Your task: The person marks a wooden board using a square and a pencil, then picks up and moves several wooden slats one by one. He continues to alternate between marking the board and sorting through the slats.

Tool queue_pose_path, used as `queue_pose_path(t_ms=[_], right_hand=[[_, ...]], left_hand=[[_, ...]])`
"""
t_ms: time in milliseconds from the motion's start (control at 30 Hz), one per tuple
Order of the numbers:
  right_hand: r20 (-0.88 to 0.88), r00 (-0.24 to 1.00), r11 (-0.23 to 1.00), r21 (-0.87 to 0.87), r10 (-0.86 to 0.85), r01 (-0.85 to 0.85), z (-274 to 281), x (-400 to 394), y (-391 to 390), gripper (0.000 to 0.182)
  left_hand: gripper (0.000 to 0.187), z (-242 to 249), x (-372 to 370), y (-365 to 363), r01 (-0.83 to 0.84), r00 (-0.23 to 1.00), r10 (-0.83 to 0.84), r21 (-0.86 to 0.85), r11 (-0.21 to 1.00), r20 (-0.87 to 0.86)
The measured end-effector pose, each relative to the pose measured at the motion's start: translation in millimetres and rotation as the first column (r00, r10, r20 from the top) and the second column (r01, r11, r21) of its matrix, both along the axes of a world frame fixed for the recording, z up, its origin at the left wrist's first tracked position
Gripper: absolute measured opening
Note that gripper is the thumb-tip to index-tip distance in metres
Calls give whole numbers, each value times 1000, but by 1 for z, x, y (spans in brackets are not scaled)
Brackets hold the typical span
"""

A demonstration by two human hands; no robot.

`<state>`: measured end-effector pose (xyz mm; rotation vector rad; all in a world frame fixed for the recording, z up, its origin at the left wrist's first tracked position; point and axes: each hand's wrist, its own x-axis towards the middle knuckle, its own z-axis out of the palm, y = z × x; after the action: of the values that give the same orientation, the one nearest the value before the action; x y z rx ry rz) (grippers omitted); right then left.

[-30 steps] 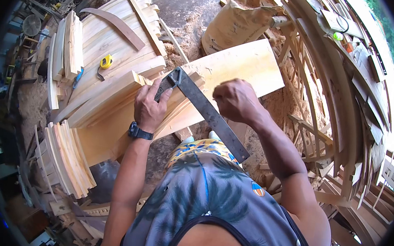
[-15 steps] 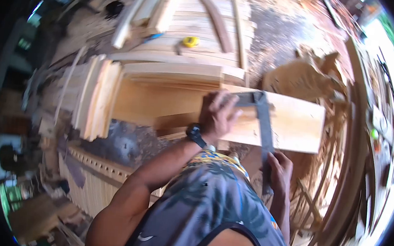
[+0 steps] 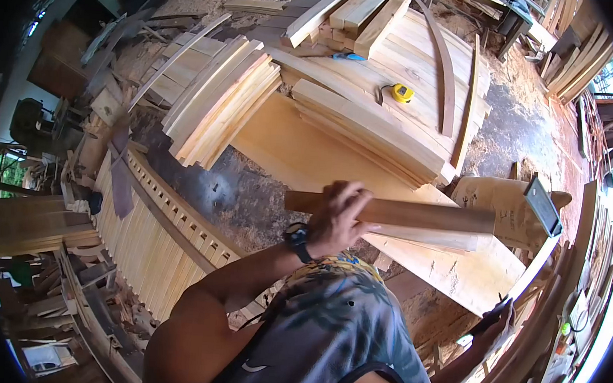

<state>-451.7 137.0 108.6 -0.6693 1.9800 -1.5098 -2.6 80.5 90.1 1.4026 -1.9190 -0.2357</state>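
My left hand (image 3: 339, 221), with a dark watch (image 3: 297, 241) on its wrist, is closed around a narrow wooden board (image 3: 434, 217) held above a wide pale plank (image 3: 473, 266). At the lower right, my right hand (image 3: 495, 327) grips the end of a metal carpenter's square (image 3: 540, 262). The square's long blade shines white, and its dark short arm (image 3: 541, 204) points up and away. A thin dark tip, perhaps a pencil, sticks up by the right fingers; I cannot make it out clearly.
Stacked wooden pieces (image 3: 223, 106) lie beyond the left hand, with another stack (image 3: 368, 135) along the plank. A yellow tape measure (image 3: 402, 92) and a blue-handled tool (image 3: 348, 56) rest on pale boards. A slatted panel with a holed rail (image 3: 175, 213) lies left. Timber lines the right side.
The square has come off the plank and swung right in my right hand. My left hand has left the square and now raises the narrow board. The view has turned and shifted.
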Motion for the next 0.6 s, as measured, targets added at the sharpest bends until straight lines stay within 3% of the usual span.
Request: queue_pose_path(t_ms=[100, 167, 233, 300, 367, 433, 500, 600], right_hand=[[-33, 999, 999, 0, -40, 40, 4, -4, -2, 29], [-14, 1000, 1000, -9, -22, 22, -9, -18, 1, 29], [159, 987, 997, -71, -29, 40, -27, -29, 3, 27], [173, 983, 996, -50, -64, 74, -14, -7, -1, 24], [36, 999, 1000, -14, -18, 18, 5, 16, -5, 25], [27, 1000, 1000, 4, 0, 0, 5, 19, -9, 25], [42, 999, 1000, 8, -3, 2, 9, 26, -15, 25], [33, 999, 1000, 12, -7, 7, 9, 31, -17, 25]], left_hand=[[56, -5, 70, 11, -262, 962, 244, -167, 951, -124], [62, -28, 122, 25, -490, 871, 471, -174, 854, -141], [67, -56, 166, 41, -695, 719, 692, -86, 714, -70], [64, -91, 202, 49, -760, 637, 771, -156, 631, 19], [63, -124, 222, 55, -777, 603, 793, -162, 608, 80], [62, -144, 234, 54, -807, 576, 774, 28, 590, 263], [62, -159, 247, 40, -764, 640, 720, 122, 634, 267], [59, -177, 268, 4, -718, 673, 602, 184, 671, 430]])
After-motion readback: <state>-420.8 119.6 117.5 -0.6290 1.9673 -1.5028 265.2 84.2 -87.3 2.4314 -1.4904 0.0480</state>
